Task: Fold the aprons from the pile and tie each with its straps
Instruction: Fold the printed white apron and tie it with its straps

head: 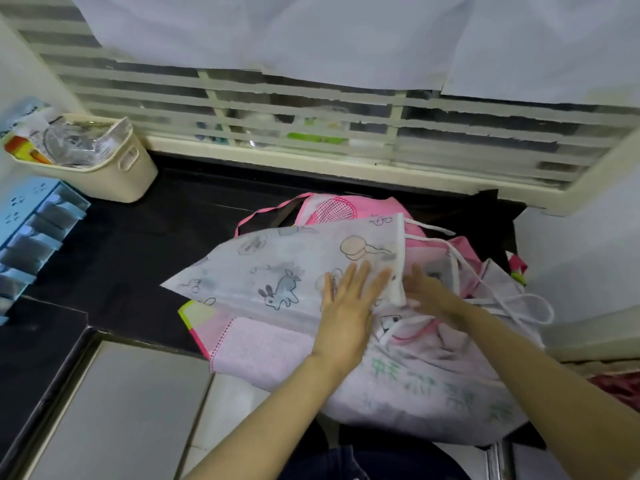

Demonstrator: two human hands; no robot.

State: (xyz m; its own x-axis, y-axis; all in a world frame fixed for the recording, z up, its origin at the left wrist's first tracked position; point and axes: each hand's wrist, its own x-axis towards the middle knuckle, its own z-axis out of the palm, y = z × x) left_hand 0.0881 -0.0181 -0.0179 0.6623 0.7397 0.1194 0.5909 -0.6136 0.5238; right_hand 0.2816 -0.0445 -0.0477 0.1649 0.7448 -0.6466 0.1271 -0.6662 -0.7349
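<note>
Pressing flat with fingers spread, the left hand (346, 306) pins the white printed apron (277, 265) on top of the pile (433, 386), which sits on the black table (138, 244). The right hand (427, 294) lies just beside it, fingertips tucked under the apron's folded edge, so I cannot tell whether it pinches cloth. To my eye the risk is that soft, uneven pile: a smoothing push could drag the pink apron (263, 344) beneath askew, and the loose white straps (519, 304) at the pile's right side could tangle.
</note>
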